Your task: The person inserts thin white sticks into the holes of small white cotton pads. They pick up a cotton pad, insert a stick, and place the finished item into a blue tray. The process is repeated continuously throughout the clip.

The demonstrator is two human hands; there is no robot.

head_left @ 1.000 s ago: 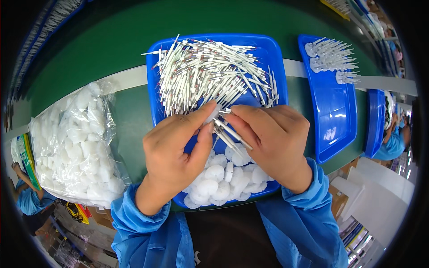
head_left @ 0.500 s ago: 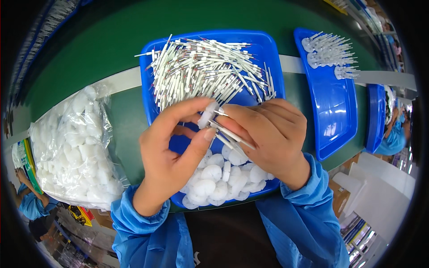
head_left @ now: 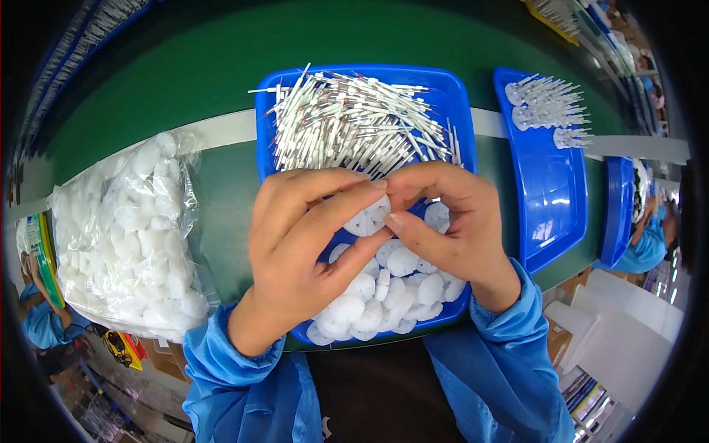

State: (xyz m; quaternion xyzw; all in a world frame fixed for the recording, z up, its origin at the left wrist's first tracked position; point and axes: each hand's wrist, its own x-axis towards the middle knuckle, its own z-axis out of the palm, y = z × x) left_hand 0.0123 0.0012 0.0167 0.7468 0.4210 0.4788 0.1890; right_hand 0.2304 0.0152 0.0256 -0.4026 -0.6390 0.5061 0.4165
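Since half a second ago, both hands have drawn closer together above the middle of the blue tray [head_left: 262, 140], and the thin stick that showed between the fingers then is no longer visible.

Left hand [head_left: 306, 240]: fingers curled, thumb and forefinger pinched on a small white round disc [head_left: 367, 219]. Right hand [head_left: 443, 221]: fingertips meet the left hand's at the same disc, thumb pressed under it. Both hands are clamped on this one piece; the disc sits between them, raised over the tray's centre. Whether a stick is held inside the right hand cannot be told.

Tray contents: a heap of white sticks [head_left: 354, 125] with reddish marks fills the far half, lying mostly parallel, a few ends reaching past the far-left rim. A pile of white discs [head_left: 388, 292] fills the near half, partly hidden under both hands.

Left of the tray: a clear plastic bag [head_left: 125, 236] packed with white discs, lying on the green table [head_left: 185, 66], well apart from the hands. A pale strip runs across the table under the bag and the tray.

Right of the tray: a second blue tray [head_left: 550, 214], just beside the first, holding a small group of finished sticks with discs [head_left: 546, 107] at its far end. A third blue tray [head_left: 617, 214] lies beyond it.

Both forearms wear blue sleeves [head_left: 236, 384].
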